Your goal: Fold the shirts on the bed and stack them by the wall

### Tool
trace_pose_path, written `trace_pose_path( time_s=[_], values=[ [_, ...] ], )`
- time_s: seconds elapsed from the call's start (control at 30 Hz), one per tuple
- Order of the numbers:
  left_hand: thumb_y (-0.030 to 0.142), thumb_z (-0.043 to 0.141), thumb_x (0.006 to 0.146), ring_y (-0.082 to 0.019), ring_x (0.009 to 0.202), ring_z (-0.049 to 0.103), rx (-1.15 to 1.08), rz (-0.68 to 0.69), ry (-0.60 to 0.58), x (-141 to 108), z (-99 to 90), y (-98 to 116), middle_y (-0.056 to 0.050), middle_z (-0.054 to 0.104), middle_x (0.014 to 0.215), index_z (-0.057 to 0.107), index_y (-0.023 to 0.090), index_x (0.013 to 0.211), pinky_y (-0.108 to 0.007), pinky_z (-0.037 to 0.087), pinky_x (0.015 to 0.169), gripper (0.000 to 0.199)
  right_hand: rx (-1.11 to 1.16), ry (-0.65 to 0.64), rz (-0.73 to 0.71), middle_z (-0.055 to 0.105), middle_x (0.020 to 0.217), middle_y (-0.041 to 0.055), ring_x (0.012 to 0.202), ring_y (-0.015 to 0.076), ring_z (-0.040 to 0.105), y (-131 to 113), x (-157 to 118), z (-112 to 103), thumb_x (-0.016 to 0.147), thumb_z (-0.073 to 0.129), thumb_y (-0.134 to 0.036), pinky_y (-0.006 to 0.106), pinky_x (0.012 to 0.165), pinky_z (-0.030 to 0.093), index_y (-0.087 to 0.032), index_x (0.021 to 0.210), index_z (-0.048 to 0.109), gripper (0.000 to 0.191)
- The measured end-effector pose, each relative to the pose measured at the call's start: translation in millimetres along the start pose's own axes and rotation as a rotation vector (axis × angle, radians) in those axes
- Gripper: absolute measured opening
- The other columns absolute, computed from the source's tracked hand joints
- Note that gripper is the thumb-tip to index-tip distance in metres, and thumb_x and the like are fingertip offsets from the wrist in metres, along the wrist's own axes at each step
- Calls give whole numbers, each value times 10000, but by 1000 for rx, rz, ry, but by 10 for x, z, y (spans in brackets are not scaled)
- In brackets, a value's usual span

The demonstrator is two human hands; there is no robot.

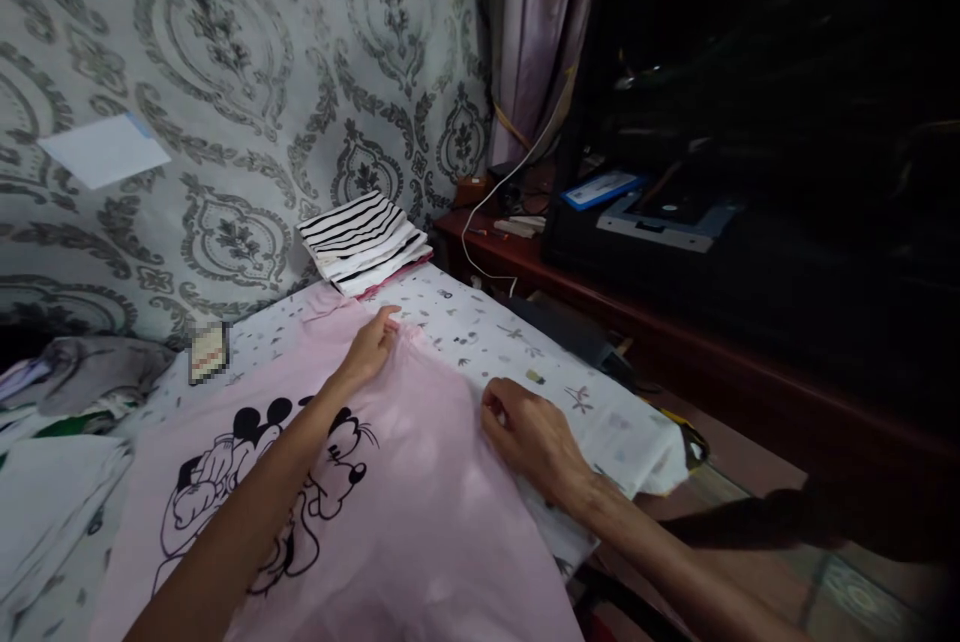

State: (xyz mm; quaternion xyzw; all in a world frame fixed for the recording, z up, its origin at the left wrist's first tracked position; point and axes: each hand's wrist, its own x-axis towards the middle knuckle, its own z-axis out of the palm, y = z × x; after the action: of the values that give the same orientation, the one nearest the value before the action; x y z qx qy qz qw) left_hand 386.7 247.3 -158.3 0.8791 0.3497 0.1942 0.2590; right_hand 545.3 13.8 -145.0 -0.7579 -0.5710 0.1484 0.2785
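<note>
A pale pink shirt [435,482] with a black-line cartoon print lies spread over the patterned white sheet [480,322]. At its far edge, where the cloth bunches, my left hand [369,347] pinches the fabric between thumb and fingers. My right hand [531,430] is curled closed at the shirt's right edge, with the cloth running under its fingertips; the fingertips are partly hidden. My left forearm crosses over the print and covers part of it.
Folded striped clothes [364,242] are stacked against the wall. Loose garments [82,382] lie at the left, near a small blurred packet [208,354]. On the right stands a dark red cabinet [637,302] with a white cable [469,222] hanging over its edge.
</note>
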Motion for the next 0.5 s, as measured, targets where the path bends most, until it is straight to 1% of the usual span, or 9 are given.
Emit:
trace_pose_path(
  time_s=[0.03,0.07,0.1,0.17,0.23,0.3,0.37,0.43,0.5],
  values=[
    [163,405,921,-178,1043,642,-26,57,-11,-53,-23,-20,-93,688,1139,495,191,1340,-296,474,925,430,-4,17,-76,655,831,41,697,167,578,-46,48,5,867,460,-158,278,630,394,-205,826,582,137],
    [186,409,929,-184,1053,639,-17,81,-13,-91,-56,-51,-85,688,1149,527,201,1313,-301,474,932,402,-2,16,-167,664,887,57,761,179,600,-110,111,20,878,462,-152,289,678,430,-196,856,604,151],
    [210,417,936,-188,1051,640,25,62,1,-108,-101,-95,-68,696,1141,565,216,1268,-303,476,934,364,1,-3,-266,670,934,70,827,192,614,-190,189,49,889,464,-148,304,736,457,-187,883,623,163],
    [230,438,931,-199,1041,643,144,-66,77,-71,-235,-220,-37,712,1110,633,234,1146,-308,475,936,290,-6,-75,-456,679,1002,94,946,216,622,-379,388,147,912,476,-150,342,854,481,-169,925,651,176],
    [201,454,908,-217,1047,643,243,-227,174,48,-419,-386,-38,718,1089,661,225,1043,-321,466,944,248,-39,-147,-587,684,1080,123,1050,237,615,-564,627,287,934,488,-165,382,953,471,-148,960,669,183],
    [166,456,888,-246,1045,647,286,-355,247,207,-617,-565,-77,717,1072,655,198,1047,-344,466,926,256,-94,-192,-632,660,1205,160,1164,256,586,-693,872,441,949,502,-186,409,1033,440,-123,1019,676,198],
    [157,478,875,-263,1015,661,304,-455,282,365,-773,-728,-94,721,1028,624,185,1142,-352,475,880,306,-156,-204,-630,602,1334,179,1279,274,524,-735,1082,583,959,520,-222,425,1101,391,-111,1091,670,228],
    [182,546,852,-262,970,673,300,-500,276,501,-847,-858,-68,728,977,569,211,1254,-340,480,832,404,-206,-200,-603,549,1417,174,1369,289,447,-699,1231,699,970,530,-283,443,1155,331,-122,1170,649,283],
    [234,649,802,-256,916,682,279,-497,243,616,-837,-955,-29,733,915,550,264,1286,-322,480,787,495,-227,-192,-567,521,1456,160,1419,294,390,-627,1312,785,988,504,-345,460,1188,280,-147,1250,618,347]
  ],
)
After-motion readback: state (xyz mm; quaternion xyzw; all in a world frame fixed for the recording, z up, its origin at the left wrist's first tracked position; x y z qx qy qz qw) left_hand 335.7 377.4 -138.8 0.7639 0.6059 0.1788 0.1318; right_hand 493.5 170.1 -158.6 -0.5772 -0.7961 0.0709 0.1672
